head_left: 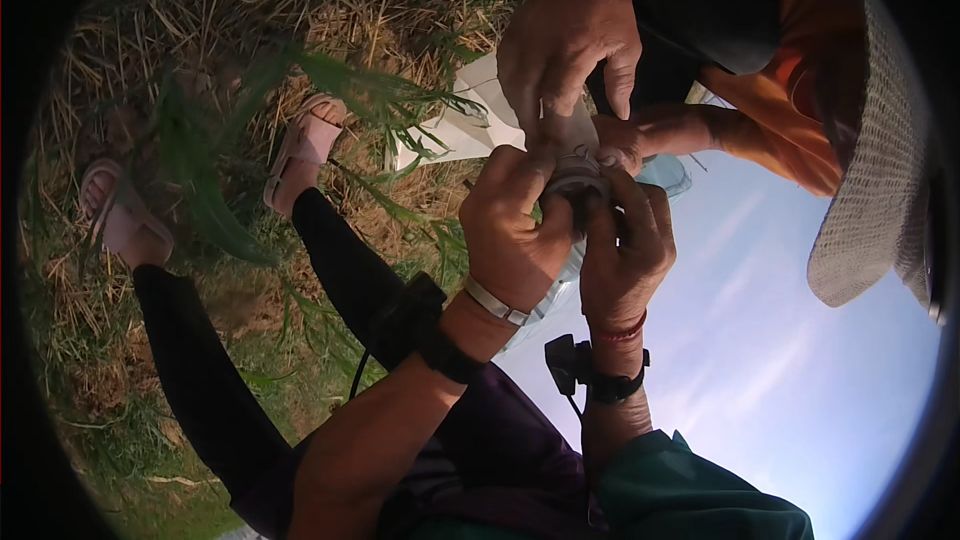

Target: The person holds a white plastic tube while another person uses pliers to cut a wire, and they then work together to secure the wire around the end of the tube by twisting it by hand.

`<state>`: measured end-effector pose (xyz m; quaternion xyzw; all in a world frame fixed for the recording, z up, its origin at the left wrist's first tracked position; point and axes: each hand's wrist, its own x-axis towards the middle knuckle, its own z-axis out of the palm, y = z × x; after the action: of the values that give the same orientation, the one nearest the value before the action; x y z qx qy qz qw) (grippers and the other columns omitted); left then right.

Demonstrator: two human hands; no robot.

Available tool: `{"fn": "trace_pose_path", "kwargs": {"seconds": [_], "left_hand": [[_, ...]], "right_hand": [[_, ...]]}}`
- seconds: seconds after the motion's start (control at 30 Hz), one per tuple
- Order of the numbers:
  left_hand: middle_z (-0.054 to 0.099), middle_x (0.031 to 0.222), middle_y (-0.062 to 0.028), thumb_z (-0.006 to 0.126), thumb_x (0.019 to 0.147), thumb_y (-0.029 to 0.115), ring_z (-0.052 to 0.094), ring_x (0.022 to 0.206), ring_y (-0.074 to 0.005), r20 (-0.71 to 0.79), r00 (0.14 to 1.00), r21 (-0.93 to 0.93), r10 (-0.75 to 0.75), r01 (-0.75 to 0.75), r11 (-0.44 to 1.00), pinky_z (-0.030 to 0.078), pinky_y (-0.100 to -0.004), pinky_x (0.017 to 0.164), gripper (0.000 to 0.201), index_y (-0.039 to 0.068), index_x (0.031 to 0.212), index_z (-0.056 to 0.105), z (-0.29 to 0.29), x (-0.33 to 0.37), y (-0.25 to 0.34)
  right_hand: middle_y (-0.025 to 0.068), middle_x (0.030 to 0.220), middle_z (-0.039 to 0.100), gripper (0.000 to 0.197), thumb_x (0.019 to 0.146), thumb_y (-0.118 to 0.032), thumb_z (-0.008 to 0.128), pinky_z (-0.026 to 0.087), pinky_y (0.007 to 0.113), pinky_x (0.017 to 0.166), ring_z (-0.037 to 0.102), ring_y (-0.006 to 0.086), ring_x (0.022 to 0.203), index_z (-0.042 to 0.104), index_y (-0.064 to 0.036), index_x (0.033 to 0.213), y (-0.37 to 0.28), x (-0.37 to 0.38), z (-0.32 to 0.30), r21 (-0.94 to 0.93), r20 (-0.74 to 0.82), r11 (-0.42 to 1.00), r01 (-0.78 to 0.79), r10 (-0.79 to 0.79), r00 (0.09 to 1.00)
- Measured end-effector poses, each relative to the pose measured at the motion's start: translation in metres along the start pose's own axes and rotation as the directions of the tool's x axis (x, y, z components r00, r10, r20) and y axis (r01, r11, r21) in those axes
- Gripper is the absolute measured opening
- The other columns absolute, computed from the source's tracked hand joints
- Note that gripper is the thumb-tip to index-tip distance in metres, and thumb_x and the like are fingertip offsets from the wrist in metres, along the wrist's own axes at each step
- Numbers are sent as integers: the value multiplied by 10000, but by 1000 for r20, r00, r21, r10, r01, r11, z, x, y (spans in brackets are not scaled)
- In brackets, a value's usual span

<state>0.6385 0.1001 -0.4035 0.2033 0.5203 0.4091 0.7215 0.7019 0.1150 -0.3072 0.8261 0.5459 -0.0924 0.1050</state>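
A pale, short tube-like piece (572, 132) with a ringed, greyish end (578, 172) is held in the middle of the view. My left hand (515, 230) pinches the ringed end from its left side, thumb bent against it. From the right, my right hand (628, 245) grips the same end, with its fingertips close to my left thumb. Another person's hand (572, 40) reaches down onto the upper part of the tube. That person's other hand (640, 138) is at its right side. Fingers hide much of the piece, so its exact kind is unclear.
Dry straw (210, 10) and green blades (215, 170) cover the ground. A white sheet-like thing (460, 125) lies behind the hands, and light-blue translucent material (668, 176) shows beside them. The other person's woven hat (875, 160) is close at right. Pink sandals (315, 137) stand at left.
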Motion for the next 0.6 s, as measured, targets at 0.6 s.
{"fn": "trace_pose_path", "kwargs": {"seconds": [0.6], "left_hand": [[655,875,-99,615,744,-117,647,753,-149,-40,999,-27,-33,32,999,529,-285,676,272,-64,998,701,2,-1,3]], "right_hand": [[146,996,654,344,863,34,649,564,358,716,696,282,845,707,-32,1195,-8,8,-3,18,16,1000,5,-6,1000]]}}
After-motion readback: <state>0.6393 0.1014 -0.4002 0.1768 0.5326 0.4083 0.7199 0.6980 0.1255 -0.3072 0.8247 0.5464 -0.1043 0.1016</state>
